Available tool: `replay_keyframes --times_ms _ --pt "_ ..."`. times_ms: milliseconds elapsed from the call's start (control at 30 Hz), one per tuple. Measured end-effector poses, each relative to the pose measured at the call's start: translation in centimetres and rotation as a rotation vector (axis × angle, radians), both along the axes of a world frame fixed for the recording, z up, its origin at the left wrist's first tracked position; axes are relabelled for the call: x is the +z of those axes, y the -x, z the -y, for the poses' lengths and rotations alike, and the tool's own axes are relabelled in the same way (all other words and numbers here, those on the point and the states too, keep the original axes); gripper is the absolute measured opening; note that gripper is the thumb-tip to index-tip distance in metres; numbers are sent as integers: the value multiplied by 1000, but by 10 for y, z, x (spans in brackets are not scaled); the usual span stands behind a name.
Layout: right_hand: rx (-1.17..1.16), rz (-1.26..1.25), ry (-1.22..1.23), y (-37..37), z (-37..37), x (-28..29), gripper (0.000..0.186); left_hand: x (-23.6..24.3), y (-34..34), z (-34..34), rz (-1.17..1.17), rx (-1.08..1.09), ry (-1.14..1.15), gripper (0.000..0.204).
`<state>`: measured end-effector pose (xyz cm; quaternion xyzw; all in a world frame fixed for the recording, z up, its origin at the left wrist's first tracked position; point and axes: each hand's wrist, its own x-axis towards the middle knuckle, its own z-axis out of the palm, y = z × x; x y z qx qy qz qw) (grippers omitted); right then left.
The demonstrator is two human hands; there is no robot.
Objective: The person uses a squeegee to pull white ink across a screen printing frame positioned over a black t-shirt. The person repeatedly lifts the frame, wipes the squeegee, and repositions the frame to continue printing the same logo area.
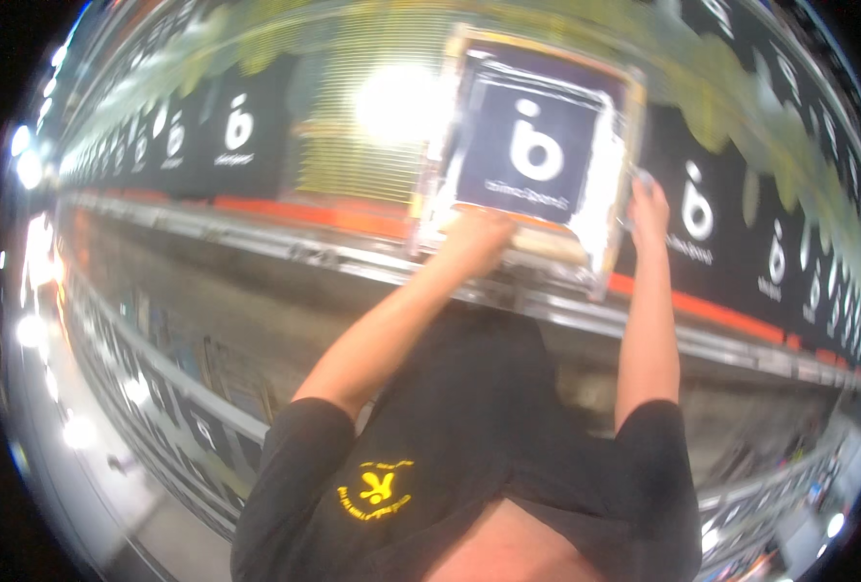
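A screen printing frame (630, 126) with light-coloured edges is tilted over the long printing table (353, 218). White ink borders its dark middle, where a white rounded mark shows. My left hand (479, 239) is closed at the frame's near edge, left of its middle; motion blur smears the fingers. On the right side, my right hand (649, 209) is closed around the frame's edge, with a small greyish bit by the fingertips that I cannot make out. Black fabric pieces with the same white mark lie either side, one to the left (227, 126) and one to the right (702, 184).
A metal rail (353, 260) and an orange strip (731, 315) run along the table's near edge, in front of my body. Yellowish striped table surface (348, 145) shows left of the frame. Behind me stands another rack (159, 388) with dark printed pieces.
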<state>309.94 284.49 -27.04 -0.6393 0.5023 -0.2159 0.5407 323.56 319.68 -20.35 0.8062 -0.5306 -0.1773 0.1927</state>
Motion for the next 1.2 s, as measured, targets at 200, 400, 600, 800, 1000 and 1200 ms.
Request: replay_keyframes --times_ms 200,400,600,800,1000,1200 --pt "-43 116 166 -17 -25 59 37 28 -13 -43 1 -11 255 21" --pt "48 150 306 -126 -173 165 42 35 -91 -150 47 90 345 29" --pt "62 177 295 -269 -326 160 43 39 -224 -299 155 223 357 46" --pt "55 14 396 -381 -458 97 39 23 -344 -413 257 163 172 49" --pt "-34 226 138 -444 -553 40 41 26 -446 -477 390 50 63 41" --pt "-69 -2 178 -471 -592 37 42 25 -513 -494 102 -60 -275 67"
